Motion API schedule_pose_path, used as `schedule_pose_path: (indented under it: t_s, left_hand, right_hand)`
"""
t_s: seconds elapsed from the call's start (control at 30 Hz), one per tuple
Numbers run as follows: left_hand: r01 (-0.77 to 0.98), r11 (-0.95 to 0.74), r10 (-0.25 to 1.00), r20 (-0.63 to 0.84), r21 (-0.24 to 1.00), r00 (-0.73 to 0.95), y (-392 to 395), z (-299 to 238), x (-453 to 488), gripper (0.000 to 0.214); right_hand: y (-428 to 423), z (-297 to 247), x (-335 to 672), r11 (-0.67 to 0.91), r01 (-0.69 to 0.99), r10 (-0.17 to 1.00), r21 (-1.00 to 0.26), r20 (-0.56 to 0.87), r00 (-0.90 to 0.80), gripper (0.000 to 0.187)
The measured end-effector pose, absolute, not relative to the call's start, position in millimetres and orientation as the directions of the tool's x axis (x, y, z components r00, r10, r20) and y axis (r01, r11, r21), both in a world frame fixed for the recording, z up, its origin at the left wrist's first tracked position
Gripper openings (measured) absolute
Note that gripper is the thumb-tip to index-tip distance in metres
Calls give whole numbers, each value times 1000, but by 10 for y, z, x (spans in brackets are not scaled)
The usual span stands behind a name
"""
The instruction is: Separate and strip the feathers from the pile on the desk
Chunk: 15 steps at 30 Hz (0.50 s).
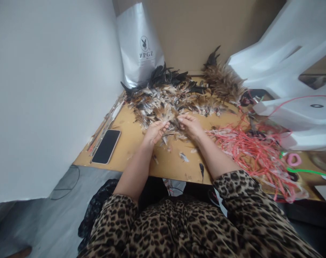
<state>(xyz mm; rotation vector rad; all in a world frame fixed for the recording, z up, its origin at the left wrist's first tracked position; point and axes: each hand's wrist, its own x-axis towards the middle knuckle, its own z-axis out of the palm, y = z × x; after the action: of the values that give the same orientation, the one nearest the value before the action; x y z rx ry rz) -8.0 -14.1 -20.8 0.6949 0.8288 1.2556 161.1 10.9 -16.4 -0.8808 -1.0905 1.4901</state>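
Note:
My left hand [156, 132] is closed, its thumb and fingers pinching a small fan of pale brown feathers [163, 114]. Just to the right, my right hand [190, 125] is closed in a pinch at the edge of the same feathers; a feather seems to be between its fingertips, though it is small and blurred. Both hands are over the near side of a feather pile [163, 94] in brown, white and black, heaped on the tan table [133, 143]. A few loose feathers [183, 157] lie between my forearms.
A phone [106, 147] lies at the left, beside a white wall. Behind the pile stands a silver bag [140, 43]. A brown feather bunch [224, 81] leans at the back right. Tangled pink strips [248, 150], a pink ring [294, 159] and white plastic sheeting [278, 64] occupy the right.

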Motion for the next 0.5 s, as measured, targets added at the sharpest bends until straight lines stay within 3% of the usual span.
schedule_pose_path:
  t_s: [0.23,0.5]
  left_hand:
    - [-508,183,982,-127,842,142,-158,-224,-36,5]
    - [-570,339,940,-245,748,237,-202,-147,-27,6]
  right_hand:
    - [4,-160,1488,-88,-276,965,-957,-14,-260,28]
    - [-1,-97,1531,-96,-315,923,-944,34,-383,38]
